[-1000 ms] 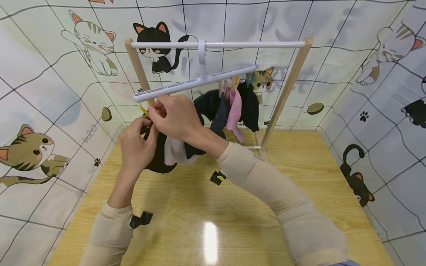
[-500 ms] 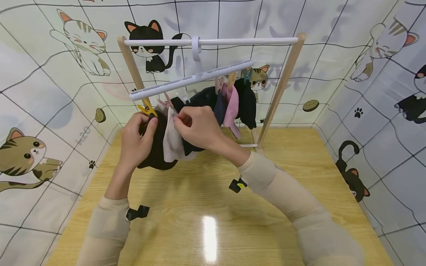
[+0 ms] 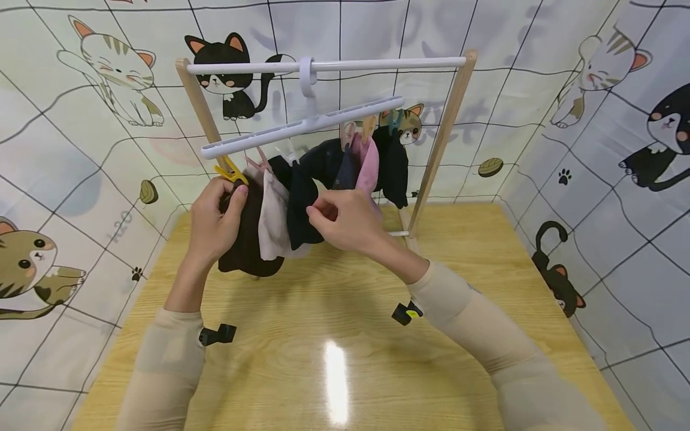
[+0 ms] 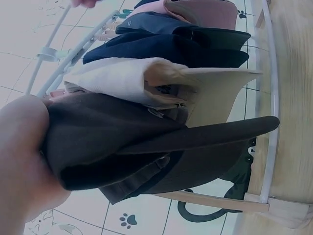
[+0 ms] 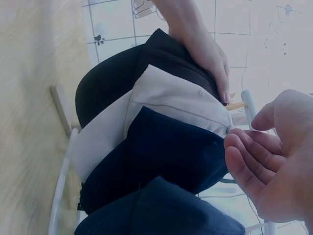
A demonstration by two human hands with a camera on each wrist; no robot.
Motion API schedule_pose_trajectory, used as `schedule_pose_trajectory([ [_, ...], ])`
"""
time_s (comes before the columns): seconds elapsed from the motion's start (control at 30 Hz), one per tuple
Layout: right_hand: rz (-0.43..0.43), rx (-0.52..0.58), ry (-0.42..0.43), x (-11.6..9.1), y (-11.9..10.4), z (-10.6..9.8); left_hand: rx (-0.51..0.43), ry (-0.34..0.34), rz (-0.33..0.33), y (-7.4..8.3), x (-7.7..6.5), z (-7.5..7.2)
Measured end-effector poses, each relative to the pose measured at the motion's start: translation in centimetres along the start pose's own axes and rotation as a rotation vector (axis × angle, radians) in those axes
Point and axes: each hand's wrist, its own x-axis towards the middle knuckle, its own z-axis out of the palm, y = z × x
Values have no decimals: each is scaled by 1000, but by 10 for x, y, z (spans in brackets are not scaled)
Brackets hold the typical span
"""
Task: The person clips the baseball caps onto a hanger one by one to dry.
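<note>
Several caps hang by clothespins from a tilted white hanger. At its left end my left hand grips the top of a dark brown cap, just below a yellow clothespin. Beside it hang a cream cap and a navy cap. My right hand is in front of the navy cap, its fingers loosely bent and holding nothing. Whether its fingertips touch the cap is unclear. A pink cap and a black cap hang farther right.
The hanger hooks over the white top bar of a rack with wooden side posts. It stands on a wood-grain table. Cat-patterned cloth surrounds the back and sides.
My right hand has let go near the yellow clothespin and moved right, past the cream cap to the navy one. The left hand keeps hold of the brown cap. The head view has shifted slightly.
</note>
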Motion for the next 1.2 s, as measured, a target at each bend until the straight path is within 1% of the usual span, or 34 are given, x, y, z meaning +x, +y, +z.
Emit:
schedule_pose_trajectory([
  [0.07, 4, 14, 1, -6, 3, -2, -6, -3, -14, -1, 1, 0],
  [0.17, 13, 37, 1, -14, 8, -5, -24, 11, -51, -3, 1, -1],
  [0.3, 39, 13, 2, -25, 13, -12, -43, 28, -113, -4, 0, -2],
  [0.4, 52, -8, 7, -33, 16, -18, -52, 21, -149, -3, -2, -5],
  [0.47, 61, 0, 11, -38, 20, -22, -62, 12, -166, -2, -3, -7],
  [0.6, 76, 24, 28, -45, 26, -28, -65, -15, -177, 1, -5, -10],
  [0.7, 72, 35, 41, -49, 31, -30, -62, -48, -168, 5, -6, -11],
  [0.83, 66, 43, 48, -53, 37, -33, -82, -91, -133, 12, -5, -6],
  [1.03, 105, 28, 49, -60, 41, -40, -141, -149, -82, 17, -5, 4],
  [1.2, 121, 25, 39, -67, 44, -45, -176, -186, -46, 20, 0, 11],
])
